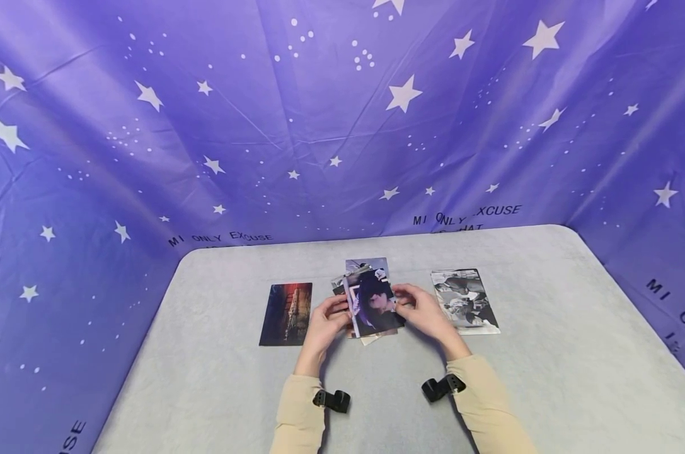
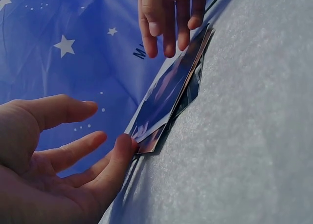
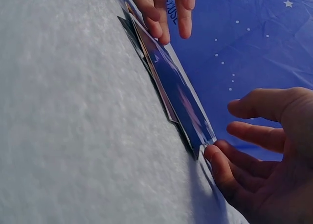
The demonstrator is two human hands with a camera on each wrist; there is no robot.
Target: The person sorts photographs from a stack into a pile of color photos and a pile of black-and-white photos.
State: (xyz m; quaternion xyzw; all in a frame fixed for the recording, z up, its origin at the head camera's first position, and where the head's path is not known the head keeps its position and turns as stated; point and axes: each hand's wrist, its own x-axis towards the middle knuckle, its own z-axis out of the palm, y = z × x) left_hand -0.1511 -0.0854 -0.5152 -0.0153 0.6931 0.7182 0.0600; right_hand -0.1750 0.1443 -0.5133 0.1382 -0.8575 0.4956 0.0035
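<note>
A loose pile of photo cards [image 1: 373, 302] lies at mid-table, its top card showing a dark-haired figure on purple. The cards beneath stick out at uneven angles. My left hand [image 1: 329, 318] is at the pile's left edge; in the left wrist view, fingertips [image 2: 128, 145] touch the near corner while the other fingers are spread apart. On the opposite side is my right hand [image 1: 424, 311], its fingers loosely extended. In the right wrist view, fingertips [image 3: 211, 150] meet the pile's edge. Neither hand curls round the cards.
Left of the pile lies a dark card [image 1: 287, 314] with a lit, reddish scene. A stack of black-and-white photo cards [image 1: 466, 301] is on the right. The grey cloth-covered table [image 1: 558, 378] meets a purple star-printed curtain [image 1: 319, 126] at the back and sides.
</note>
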